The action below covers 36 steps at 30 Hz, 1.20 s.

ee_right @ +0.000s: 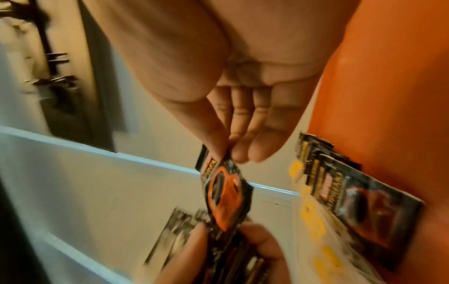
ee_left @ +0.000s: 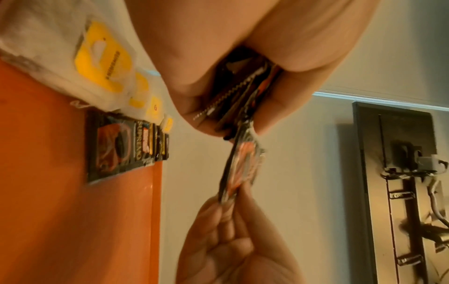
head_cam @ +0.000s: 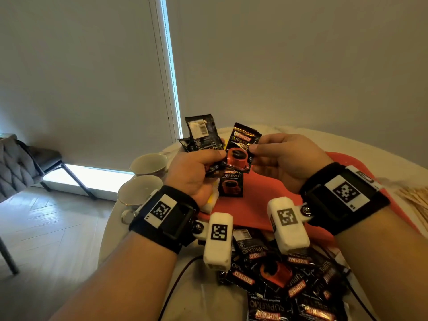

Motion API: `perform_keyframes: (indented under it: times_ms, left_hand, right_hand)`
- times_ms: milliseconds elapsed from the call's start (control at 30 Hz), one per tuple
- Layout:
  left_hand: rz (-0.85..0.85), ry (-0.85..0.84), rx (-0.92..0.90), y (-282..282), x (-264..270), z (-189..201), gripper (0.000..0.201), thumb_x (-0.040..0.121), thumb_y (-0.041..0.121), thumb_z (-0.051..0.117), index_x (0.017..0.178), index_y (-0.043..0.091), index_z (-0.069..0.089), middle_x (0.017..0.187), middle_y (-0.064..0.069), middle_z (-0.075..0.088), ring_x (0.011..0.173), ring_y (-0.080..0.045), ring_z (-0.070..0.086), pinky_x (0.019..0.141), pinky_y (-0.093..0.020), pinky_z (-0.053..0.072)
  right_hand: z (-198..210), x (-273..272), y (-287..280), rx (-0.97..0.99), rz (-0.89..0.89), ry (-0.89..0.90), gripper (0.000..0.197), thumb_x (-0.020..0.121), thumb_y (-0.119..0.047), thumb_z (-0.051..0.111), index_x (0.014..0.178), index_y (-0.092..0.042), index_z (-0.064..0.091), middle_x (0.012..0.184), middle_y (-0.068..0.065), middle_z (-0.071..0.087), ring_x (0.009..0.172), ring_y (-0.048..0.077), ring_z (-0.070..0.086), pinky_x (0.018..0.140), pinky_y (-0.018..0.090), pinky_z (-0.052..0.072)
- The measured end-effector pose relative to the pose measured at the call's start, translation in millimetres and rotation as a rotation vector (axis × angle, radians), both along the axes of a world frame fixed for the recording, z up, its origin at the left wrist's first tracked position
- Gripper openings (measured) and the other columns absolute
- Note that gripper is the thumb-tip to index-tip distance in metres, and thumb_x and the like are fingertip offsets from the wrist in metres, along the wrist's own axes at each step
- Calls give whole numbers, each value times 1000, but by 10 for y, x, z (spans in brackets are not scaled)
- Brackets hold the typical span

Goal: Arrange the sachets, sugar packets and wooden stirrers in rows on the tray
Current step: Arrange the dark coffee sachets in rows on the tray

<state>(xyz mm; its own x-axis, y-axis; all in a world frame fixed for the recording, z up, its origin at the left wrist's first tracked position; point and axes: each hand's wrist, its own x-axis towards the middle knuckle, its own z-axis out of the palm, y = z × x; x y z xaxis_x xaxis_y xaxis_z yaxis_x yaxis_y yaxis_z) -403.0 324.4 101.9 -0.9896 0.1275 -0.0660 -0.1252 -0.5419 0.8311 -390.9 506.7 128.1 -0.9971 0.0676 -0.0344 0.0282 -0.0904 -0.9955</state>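
Observation:
My left hand grips a bunch of black coffee sachets above the orange tray, and their zigzag ends show inside the fist. My right hand pinches the edge of one sachet with a red cup print, still caught in the left hand's bunch. Black sachets lie in a row on the tray. White sugar packets with yellow marks lie in a row beside them. Wooden stirrers lie at the right.
A heap of loose black sachets lies on the white table near me. Two white cups stand at the table's left edge. A grey chair stands on the wooden floor to the left.

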Motion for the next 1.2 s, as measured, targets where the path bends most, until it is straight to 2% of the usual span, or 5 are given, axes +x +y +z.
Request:
perform_keyframes:
  times_ms: [167, 367, 733, 1033, 1200]
  left_hand:
    - [159, 76, 79, -43, -78, -13, 62, 79, -11, 71, 139, -8, 54, 93, -17, 73, 81, -26, 76, 60, -30, 59]
    - [170, 91, 84, -56, -96, -3, 79, 64, 0, 75, 140, -3, 54, 103, -19, 72, 88, -27, 76, 66, -31, 59]
    - [135, 62, 75, -54, -127, -46, 50, 89, -15, 62, 137, -3, 55, 91, -10, 77, 79, -23, 78, 56, -28, 59]
    - [110, 85, -16, -63, -170, -102, 49, 87, -12, 66, 134, -4, 58, 96, -14, 78, 89, -28, 78, 63, -30, 59]
    - [-82, 92, -130, 10, -97, -141, 56, 78, -11, 72, 132, -1, 64, 114, -29, 73, 103, -44, 74, 83, -51, 62]
  right_hand:
    - [-344, -102, 33, -21, -55, -259, 6, 89, 1, 70, 91, -3, 65, 66, 9, 66, 53, 14, 62, 49, 25, 53]
    - [-423, -171, -26, 115, -39, -403, 7, 89, 9, 66, 85, 3, 67, 75, 15, 67, 65, 23, 65, 68, 36, 58]
    - [-439, -205, -109, 255, -38, -463, 4, 88, 3, 72, 91, 4, 73, 85, 18, 74, 67, 20, 69, 68, 33, 61]
    - [-341, -117, -77, 78, -60, -353, 9, 93, -14, 71, 94, -5, 69, 75, 9, 72, 66, 21, 67, 71, 37, 59]
    - [-102, 7, -138, 69, 73, -55, 22, 87, -34, 77, 100, -18, 70, 79, -3, 66, 64, 10, 60, 62, 29, 48]
